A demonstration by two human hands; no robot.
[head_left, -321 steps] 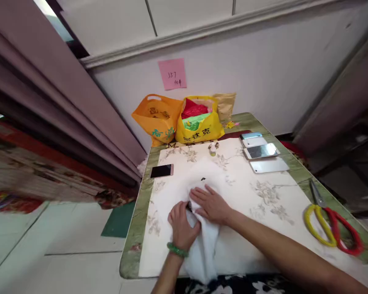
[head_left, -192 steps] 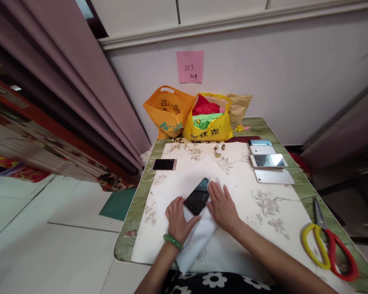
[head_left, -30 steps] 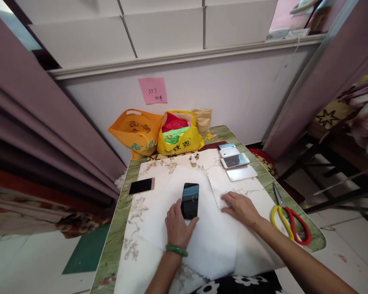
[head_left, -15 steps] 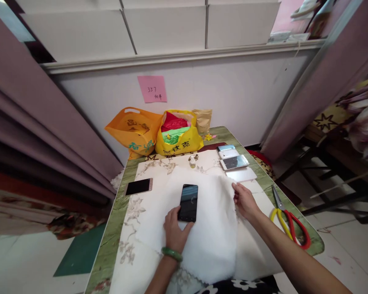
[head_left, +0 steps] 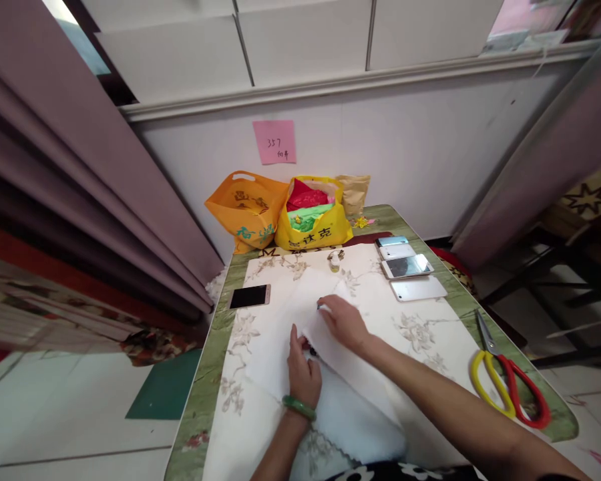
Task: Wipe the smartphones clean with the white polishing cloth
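A white fleecy cloth (head_left: 353,411) lies on the table in front of me, its right side folded over a black smartphone (head_left: 314,351). Only small dark bits of the phone show between the layers. My left hand (head_left: 304,371), with a green bangle at the wrist, grips the phone's lower left side, index finger pointing up. Bent over the top of the fold, my right hand (head_left: 344,325) pinches the cloth's edge near the phone's upper end; its fingertips are partly hidden.
Another smartphone (head_left: 250,296) lies at the left. Several phones line the right side, including a white one (head_left: 419,288). Scissors (head_left: 501,374) with yellow and red handles lie at the right edge. An orange bag (head_left: 250,207) and a stuffed yellow bag (head_left: 313,234) stand behind.
My right hand has carried the cloth's right edge leftward over the black smartphone, covering most of it. My left hand stays at the phone's lower left. The view has shifted.
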